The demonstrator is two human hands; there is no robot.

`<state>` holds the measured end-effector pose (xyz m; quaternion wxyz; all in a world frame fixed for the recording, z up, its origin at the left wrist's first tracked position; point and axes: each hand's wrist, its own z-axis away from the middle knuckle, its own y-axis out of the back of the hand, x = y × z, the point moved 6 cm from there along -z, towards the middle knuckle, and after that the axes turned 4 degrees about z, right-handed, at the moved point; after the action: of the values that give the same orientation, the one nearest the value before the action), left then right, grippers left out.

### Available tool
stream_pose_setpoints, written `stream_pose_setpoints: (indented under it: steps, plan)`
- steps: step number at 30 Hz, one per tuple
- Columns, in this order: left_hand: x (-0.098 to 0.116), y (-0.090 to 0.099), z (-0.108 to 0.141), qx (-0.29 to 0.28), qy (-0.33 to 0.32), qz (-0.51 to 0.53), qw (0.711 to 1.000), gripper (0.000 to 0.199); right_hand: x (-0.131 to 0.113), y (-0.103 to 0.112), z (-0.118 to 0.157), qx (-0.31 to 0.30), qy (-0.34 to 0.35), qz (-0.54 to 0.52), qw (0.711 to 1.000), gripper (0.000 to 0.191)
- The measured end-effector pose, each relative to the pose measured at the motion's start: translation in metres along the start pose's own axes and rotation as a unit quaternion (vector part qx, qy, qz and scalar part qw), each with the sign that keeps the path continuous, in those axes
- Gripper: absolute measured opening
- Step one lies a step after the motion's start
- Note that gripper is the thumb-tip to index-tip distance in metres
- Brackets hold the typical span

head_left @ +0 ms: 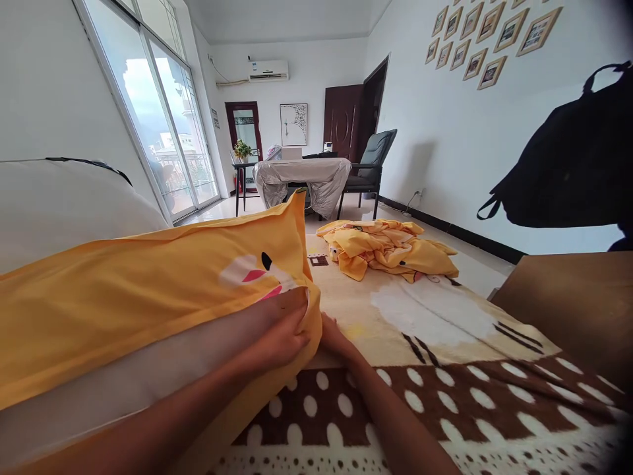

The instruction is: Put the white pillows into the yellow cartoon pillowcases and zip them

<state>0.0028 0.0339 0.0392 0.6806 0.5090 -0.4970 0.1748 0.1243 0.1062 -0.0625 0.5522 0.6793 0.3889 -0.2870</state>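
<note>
A yellow pillowcase (148,257) with a printed cartoon figure lies over a white pillow (198,343), which shows along the open side. My left hand (284,336) reaches into that opening at the right end, its fingers curled at the pillow's corner and partly covered by the fabric. From outside, my right hand (337,338) presses against the same end of the pillowcase; its fingertips are mostly hidden behind the cloth. Both hands are close together, with the pillowcase edge between them.
Crumpled yellow bedding (390,247) lies on a patterned blanket (445,396). A brown board-like surface (568,310) stands at the right, below a hanging black bag (568,158). Farther back are a covered table (301,168) and a chair (373,161). A white bulky thing (64,204) sits at left.
</note>
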Motion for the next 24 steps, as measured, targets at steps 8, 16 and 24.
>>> stream_pose_setpoints:
  steps: [8,16,24]
  plan:
    - [0.088,0.059,0.021,0.024,-0.013,0.14,0.99,0.044,-0.009,0.017,-0.006,-0.072,0.035,-0.212,0.974,0.042]
    - [0.086,0.138,0.064,0.096,0.106,0.246,0.959,0.05,0.0,0.058,0.002,-0.205,-0.028,-0.36,0.91,0.046]
    - [0.01,0.176,0.059,0.151,0.213,-0.227,0.938,0.026,-0.008,0.052,0.025,-0.344,-0.076,-0.261,0.899,0.047]
